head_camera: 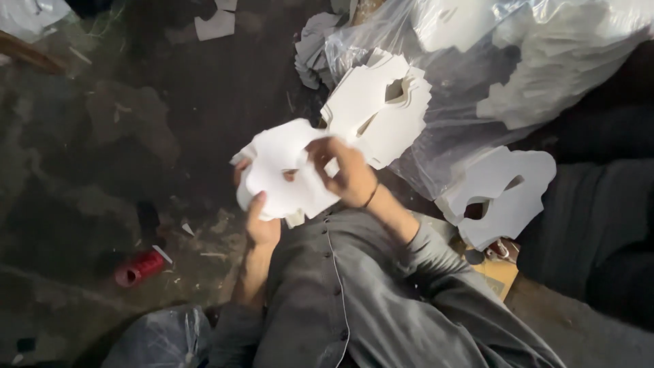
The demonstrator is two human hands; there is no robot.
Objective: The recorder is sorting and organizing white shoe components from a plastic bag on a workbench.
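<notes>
A small stack of white die-cut card pieces [279, 170] is held in front of my chest. My left hand [261, 221] grips the stack from below, thumb up along its lower edge. My right hand [347, 170] pinches the stack's right side, fingers curled over the top sheet. Just beyond my right hand lies a thicker pile of the same white cut-outs [378, 109], resting on a clear plastic bag [449, 136]. Another pile of white cut-outs [504, 191] sits to the right, beside my elbow.
A red spool of thread [139, 267] lies on the dark, stained floor at the left. Paper scraps [214, 24] are scattered at the top. More white pieces fill plastic bags [558, 61] at the upper right. Dark fabric [599, 225] covers the right side.
</notes>
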